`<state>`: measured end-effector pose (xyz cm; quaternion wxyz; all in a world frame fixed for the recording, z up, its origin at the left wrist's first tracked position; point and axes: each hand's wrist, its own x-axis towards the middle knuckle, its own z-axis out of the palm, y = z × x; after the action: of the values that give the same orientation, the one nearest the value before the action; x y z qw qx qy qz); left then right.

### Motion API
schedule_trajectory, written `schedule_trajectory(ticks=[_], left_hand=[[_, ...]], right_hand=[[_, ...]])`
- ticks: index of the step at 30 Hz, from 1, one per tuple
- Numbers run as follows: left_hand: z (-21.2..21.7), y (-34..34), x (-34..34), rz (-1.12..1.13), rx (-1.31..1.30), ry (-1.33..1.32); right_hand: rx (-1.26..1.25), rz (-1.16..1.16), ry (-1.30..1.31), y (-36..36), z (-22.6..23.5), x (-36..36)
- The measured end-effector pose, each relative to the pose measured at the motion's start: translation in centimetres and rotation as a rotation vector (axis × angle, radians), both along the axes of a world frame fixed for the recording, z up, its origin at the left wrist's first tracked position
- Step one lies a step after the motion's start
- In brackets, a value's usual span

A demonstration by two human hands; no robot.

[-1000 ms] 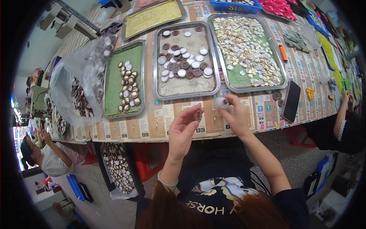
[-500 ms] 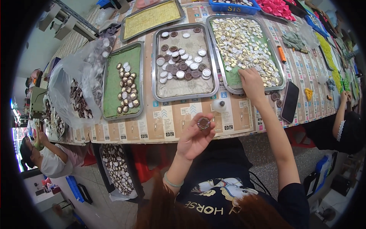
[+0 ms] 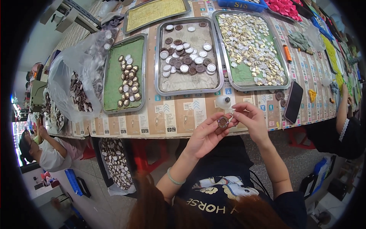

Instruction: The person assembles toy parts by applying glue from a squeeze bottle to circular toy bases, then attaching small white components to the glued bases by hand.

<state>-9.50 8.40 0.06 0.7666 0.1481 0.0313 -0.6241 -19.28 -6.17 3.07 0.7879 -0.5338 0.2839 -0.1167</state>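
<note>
Now left hand [image 3: 207, 134] pinches a round brown cap [image 3: 223, 122], face up to cam, no long axis; right hand [image 3: 249, 121] fingertips pinched at its rim, above table [image 3: 179, 116] edge.

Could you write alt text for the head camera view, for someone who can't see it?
A person's left hand holds a small round brown cap while the right hand pinches at its edge, at the front of a table. Behind lie three metal trays: left tray, middle tray and right tray, all holding caps.

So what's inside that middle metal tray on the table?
The middle metal tray holds loose round caps, brown and silver-white, scattered over a grey liner. Where caps overlap, the ones beneath and the liner under them are covered.
</note>
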Motion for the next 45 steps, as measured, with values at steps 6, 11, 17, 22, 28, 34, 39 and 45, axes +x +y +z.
schedule_trajectory(ticks=[6,11,17,22,28,34,39,45], left_hand=[[0.3,0.5,0.1,-0.019,0.008,0.025],[0.5,0.5,-0.1,-0.037,0.075,-0.033],[0.9,0.4,-0.4,-0.038,0.133,-0.074],[0.9,0.3,-0.4,-0.034,0.123,-0.093],[1.4,0.2,-0.2,-0.054,0.119,-0.068],[1.3,0.2,-0.5,-0.052,0.171,-0.037],[0.7,0.4,-0.6,-0.044,0.193,-0.057],[0.7,0.5,-0.6,-0.044,0.220,-0.104]], right_hand=[[-0.892,0.010,0.003,1.2,0.4,0.1],[-0.936,-0.001,-0.050,1.4,1.1,-0.5],[-1.193,0.128,-0.158,1.8,1.3,-0.4],[-1.270,0.124,-0.156,1.9,1.0,-0.5],[-1.264,0.185,-0.156,1.4,1.0,-0.6],[-1.296,0.194,-0.178,1.3,1.5,-0.8],[-1.398,0.160,-0.229,1.4,0.6,-0.9],[-1.350,0.116,-0.242,2.0,0.1,-0.9]])
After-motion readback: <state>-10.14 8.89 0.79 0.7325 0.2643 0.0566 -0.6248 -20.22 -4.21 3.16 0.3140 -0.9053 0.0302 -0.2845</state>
